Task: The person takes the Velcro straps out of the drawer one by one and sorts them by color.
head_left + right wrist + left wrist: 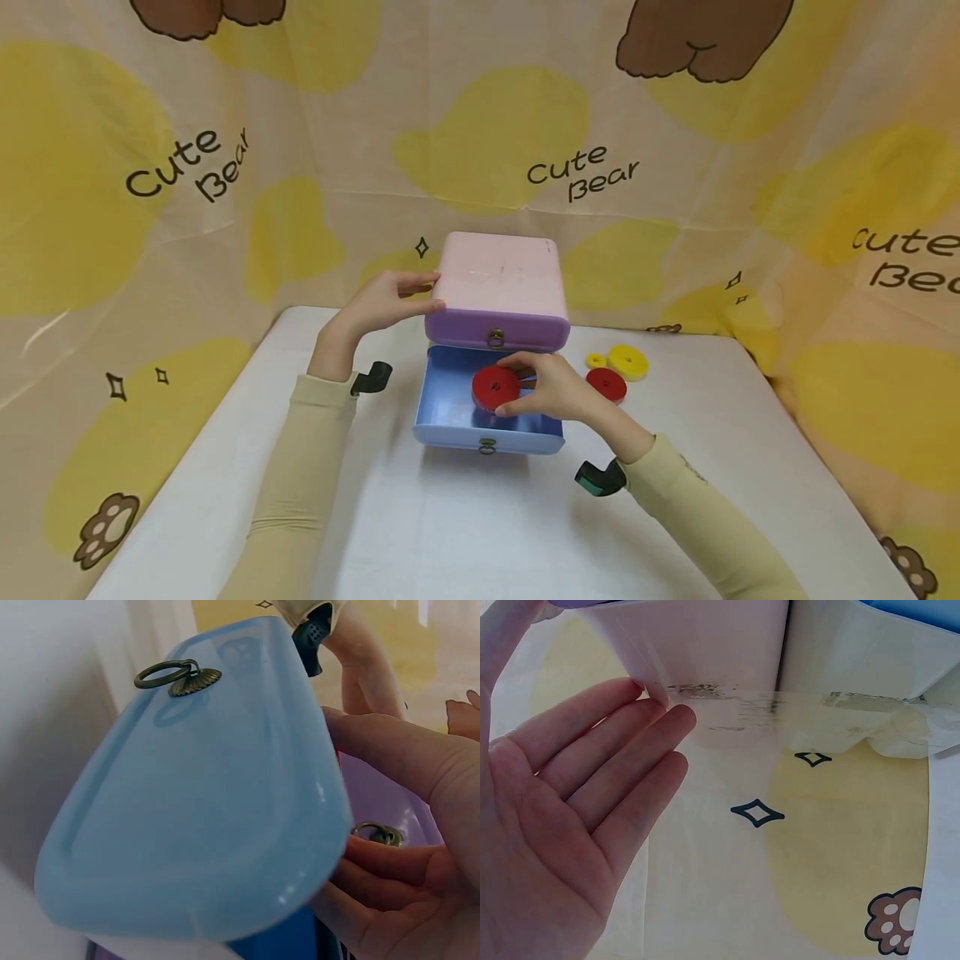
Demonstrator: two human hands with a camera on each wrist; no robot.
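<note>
Near the far edge of the white surface (pixel 450 533) stands a pink-and-purple box (pixel 495 279), its blue drawer (pixel 487 436) pulled out away from that edge. The left grip (pixel 375 303), fingers extended, touches the box's left side; the right grip (pixel 553 388) pinches a red disc (pixel 487 392) over or in the drawer. Between box and far right corner lie a broad yellow disc (pixel 630 363), a second red disc (pixel 606 384) and a small yellow disc (pixel 596 361). The step is probably stowing the held disc; next calls for lowering it fully, then letting go.
</note>
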